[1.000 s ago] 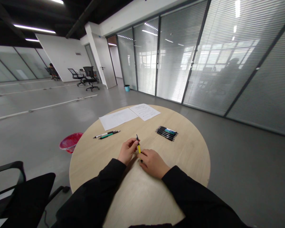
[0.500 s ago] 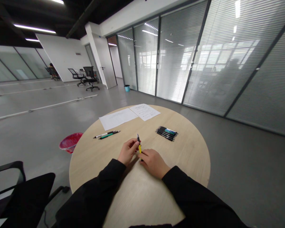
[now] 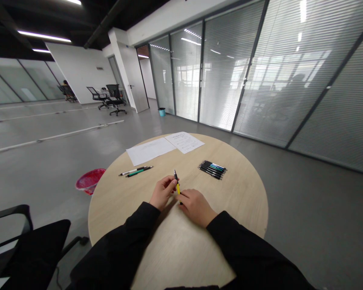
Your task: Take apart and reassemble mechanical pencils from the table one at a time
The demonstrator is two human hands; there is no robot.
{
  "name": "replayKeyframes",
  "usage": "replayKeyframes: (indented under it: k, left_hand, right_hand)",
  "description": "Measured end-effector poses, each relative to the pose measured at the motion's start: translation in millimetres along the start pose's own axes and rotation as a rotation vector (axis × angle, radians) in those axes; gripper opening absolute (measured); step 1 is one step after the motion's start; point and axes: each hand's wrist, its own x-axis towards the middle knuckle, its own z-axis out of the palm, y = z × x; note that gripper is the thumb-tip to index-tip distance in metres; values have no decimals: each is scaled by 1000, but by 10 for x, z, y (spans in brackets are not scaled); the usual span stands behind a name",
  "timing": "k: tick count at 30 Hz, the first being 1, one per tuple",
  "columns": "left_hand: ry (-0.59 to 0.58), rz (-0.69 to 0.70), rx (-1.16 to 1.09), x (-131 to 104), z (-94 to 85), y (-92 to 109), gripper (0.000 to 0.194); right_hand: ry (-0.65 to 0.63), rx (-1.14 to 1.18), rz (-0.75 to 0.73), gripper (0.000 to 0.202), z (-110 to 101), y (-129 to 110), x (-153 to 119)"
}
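Note:
A yellow and black pen point(image 3: 178, 188) is held between my hands over the middle of the table, its metal tip pointing away from me. My left hand point(image 3: 163, 191) pinches the dark upper part near the tip. My right hand point(image 3: 196, 206) closes its fingers on the lower yellow part, which they partly cover. Left of my hands lie a white and black pen point(image 3: 133, 171) and a green and black pen point(image 3: 139, 172), side by side. To the right, several dark pens point(image 3: 212, 169) form a close row.
Two printed sheets of paper point(image 3: 151, 151) lie at the far side of the round wooden table point(image 3: 245, 193). On the floor at left is a red bin point(image 3: 90, 181), with a black chair point(image 3: 33, 253) nearer me. A blue bin point(image 3: 161, 112) stands by the glass wall.

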Motion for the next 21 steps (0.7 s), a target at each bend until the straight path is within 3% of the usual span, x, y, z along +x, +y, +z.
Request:
replayKeyframes:
  k: [12,15,18,21]
  left_hand:
    - [93,-5,-84,61,-66,-69,39]
    - [100,-26,-89,66,-71,-67,41]
    - [98,-43,-103,61,-69,-54,41]
    - [99,-64,-128,53,-66,-44,41]
  right_hand:
    - [22,148,130,52,9,28,-26]
    - [101,281,224,41,25,66,-40]
    - [171,382,270,13,73,129,-47]
    - [224,462,328,6,123,196,-44]
